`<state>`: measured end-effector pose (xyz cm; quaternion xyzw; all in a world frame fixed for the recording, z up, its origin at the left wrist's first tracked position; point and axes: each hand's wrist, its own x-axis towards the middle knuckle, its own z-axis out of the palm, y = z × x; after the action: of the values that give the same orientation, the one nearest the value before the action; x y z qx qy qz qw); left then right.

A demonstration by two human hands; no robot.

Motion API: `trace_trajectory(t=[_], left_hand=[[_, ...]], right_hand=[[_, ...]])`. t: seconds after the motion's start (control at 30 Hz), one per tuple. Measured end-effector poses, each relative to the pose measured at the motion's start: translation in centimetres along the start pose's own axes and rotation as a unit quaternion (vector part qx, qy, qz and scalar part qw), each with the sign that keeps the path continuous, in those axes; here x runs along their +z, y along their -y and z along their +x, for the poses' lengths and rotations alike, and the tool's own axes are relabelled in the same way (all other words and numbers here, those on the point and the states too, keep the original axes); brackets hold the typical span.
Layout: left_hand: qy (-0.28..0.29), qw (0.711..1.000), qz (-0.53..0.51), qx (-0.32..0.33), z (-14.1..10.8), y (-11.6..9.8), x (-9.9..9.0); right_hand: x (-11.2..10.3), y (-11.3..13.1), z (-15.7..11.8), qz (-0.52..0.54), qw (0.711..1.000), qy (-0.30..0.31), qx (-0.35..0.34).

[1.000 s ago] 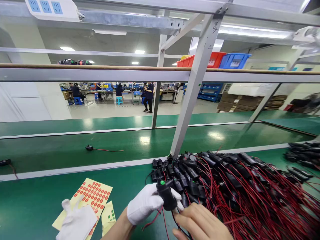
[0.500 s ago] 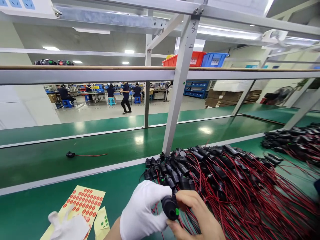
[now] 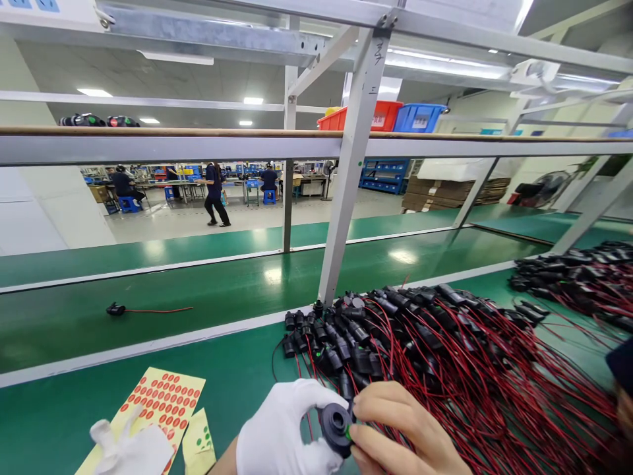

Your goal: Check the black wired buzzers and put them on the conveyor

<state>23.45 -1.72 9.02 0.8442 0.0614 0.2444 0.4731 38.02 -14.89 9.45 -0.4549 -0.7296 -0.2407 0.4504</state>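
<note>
My left hand (image 3: 281,429), in a white glove, grips a black cylindrical plastic socket (image 3: 336,425) between thumb and fingers. The socket's round, hollow end faces me. My bare right hand (image 3: 405,429) closes on its right side, with fingertips at a small green round sticker (image 3: 349,432) there. Just beyond both hands lies a big heap of similar black sockets (image 3: 356,330) with red and black wires (image 3: 475,396). To the left are a yellow sheet of red oval stickers (image 3: 168,399) and a smaller piece with green dot stickers (image 3: 200,439).
A loose white glove (image 3: 131,448) lies on the sticker sheet. One wired black part (image 3: 116,309) rests on the green belt beyond the white rail. A metal post (image 3: 346,171) rises behind the heap. At the right edge, part of another person (image 3: 620,376) shows.
The socket has tipped so its open end faces me more. My right fingers have shifted onto the green sticker at its side. On the belt, the loose part appears farther left.
</note>
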Motion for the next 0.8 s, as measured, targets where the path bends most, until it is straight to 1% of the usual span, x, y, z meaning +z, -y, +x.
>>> trace_trajectory(t=[0.13, 0.27, 0.37, 0.43, 0.53, 0.57, 0.63, 0.7, 0.8], left_hand=[[0.006, 1.0, 0.01, 0.007, -0.2, 0.4, 0.4], [0.034, 0.999, 0.02, -0.002, -0.3, 1.3, 1.4], [0.044, 0.999, 0.018, 0.0, -0.1, 1.6, 1.8], [0.023, 1.0, 0.002, 0.007, 0.0, 1.6, 1.8], [-0.027, 0.999, -0.021, 0.034, 0.0, 1.3, 1.4], [-0.033, 0.998, -0.025, 0.044, 0.0, 1.3, 1.3], [-0.023, 0.998, -0.024, 0.05, 0.0, 1.6, 1.3], [-0.012, 0.998, -0.027, 0.049, 0.0, 2.1, 1.5], [-0.012, 0.999, -0.006, 0.053, 0.0, 2.8, 1.5]], right_hand=[[0.2, 0.1, 0.3, -0.019, 1.0, 0.011, -0.018], [0.6, 0.3, 0.5, -0.026, 1.0, 0.005, -0.009], [1.1, 0.2, -0.1, -0.025, 1.0, -0.001, 0.005], [1.5, 0.1, -1.1, -0.006, 1.0, -0.014, 0.026], [2.0, 0.1, -2.9, 0.011, 0.995, -0.046, 0.091], [2.2, 0.1, -3.4, 0.009, 0.992, -0.057, 0.115], [2.2, 0.1, -3.9, 0.003, 0.987, -0.067, 0.149], [2.0, 0.2, -3.8, -0.004, 0.985, -0.042, 0.165], [1.6, 0.5, -2.9, -0.009, 0.984, -0.003, 0.177]])
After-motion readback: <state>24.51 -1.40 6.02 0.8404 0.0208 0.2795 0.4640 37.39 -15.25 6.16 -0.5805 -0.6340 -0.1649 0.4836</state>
